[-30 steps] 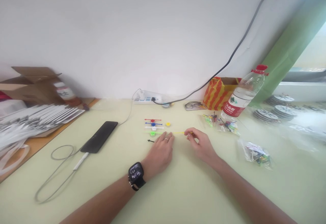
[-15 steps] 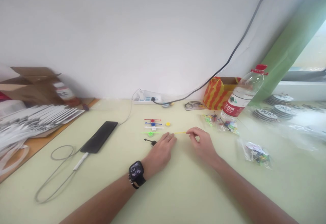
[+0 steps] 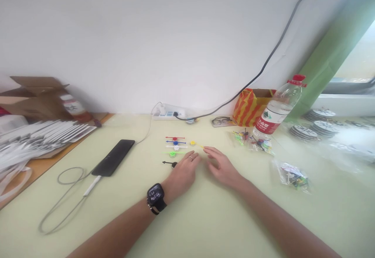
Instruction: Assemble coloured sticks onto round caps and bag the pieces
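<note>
My left hand lies fairly flat on the table, fingers stretched out, partly covering a black arrow spinner. Beyond it, a column of arrow spinners has a red one, a blue one, a white one and a green one. A small round yellow base sits to their right. Beside that base is a thin yellow arrow, its right end at the fingertips of my right hand. The right fingers are extended, with the thumb apart from them.
A black phone with a cable lies left. On the right are small bags of spinner parts, a large water bottle, a striped bag and stacked discs. A power strip and glasses are at the back.
My right hand has moved left and slightly away from me, bringing the yellow arrow beside the yellow base. Its pinch has loosened. The black spinner has shifted slightly left under my left hand.
</note>
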Demonstrator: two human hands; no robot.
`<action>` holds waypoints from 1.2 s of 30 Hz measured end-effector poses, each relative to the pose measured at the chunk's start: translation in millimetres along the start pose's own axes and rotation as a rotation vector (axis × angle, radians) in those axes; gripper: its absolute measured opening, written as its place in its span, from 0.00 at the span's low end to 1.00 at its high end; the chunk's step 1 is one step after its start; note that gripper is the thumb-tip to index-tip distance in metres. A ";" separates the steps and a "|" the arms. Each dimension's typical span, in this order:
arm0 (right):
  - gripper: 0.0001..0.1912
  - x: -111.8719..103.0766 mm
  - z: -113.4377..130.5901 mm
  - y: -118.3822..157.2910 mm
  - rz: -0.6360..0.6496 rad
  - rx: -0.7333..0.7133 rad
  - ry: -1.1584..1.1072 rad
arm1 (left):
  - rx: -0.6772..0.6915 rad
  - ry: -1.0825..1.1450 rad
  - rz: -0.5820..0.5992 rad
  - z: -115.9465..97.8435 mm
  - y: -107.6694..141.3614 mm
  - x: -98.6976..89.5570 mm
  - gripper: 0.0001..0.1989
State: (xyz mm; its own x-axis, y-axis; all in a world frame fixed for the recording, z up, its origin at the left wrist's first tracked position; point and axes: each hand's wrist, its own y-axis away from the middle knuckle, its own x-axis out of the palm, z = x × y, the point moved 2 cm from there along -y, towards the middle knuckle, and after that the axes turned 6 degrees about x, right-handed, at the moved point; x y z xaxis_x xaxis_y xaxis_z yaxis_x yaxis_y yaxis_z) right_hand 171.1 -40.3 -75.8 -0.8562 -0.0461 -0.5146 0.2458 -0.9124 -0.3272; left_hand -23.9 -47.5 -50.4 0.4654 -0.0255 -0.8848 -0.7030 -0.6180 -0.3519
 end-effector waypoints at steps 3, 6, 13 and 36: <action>0.30 0.8 -2.1 -1.5 0.007 -0.001 -0.007 | 0.011 0.034 -0.009 -1.3 1.3 1.7 0.36; 0.30 0.6 -2.7 -3.0 0.017 0.006 -0.009 | 0.000 0.029 -0.017 2.9 3.3 3.2 0.39; 0.28 2.4 -0.3 -4.6 0.041 0.013 0.009 | 0.035 0.016 -0.015 -1.7 -1.1 -0.7 0.35; 0.11 -10.8 5.5 -5.7 -0.196 0.098 -0.021 | -0.268 -0.036 0.004 -12.2 -3.1 -2.4 0.07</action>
State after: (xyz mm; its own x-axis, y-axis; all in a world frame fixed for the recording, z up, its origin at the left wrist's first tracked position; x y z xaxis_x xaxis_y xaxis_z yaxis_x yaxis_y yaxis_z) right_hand 176.5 -36.8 -64.0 -0.8927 0.1286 -0.4319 0.0292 -0.9399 -0.3402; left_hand -16.3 -55.1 -43.4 0.4401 -0.0037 -0.8979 -0.5350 -0.8042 -0.2589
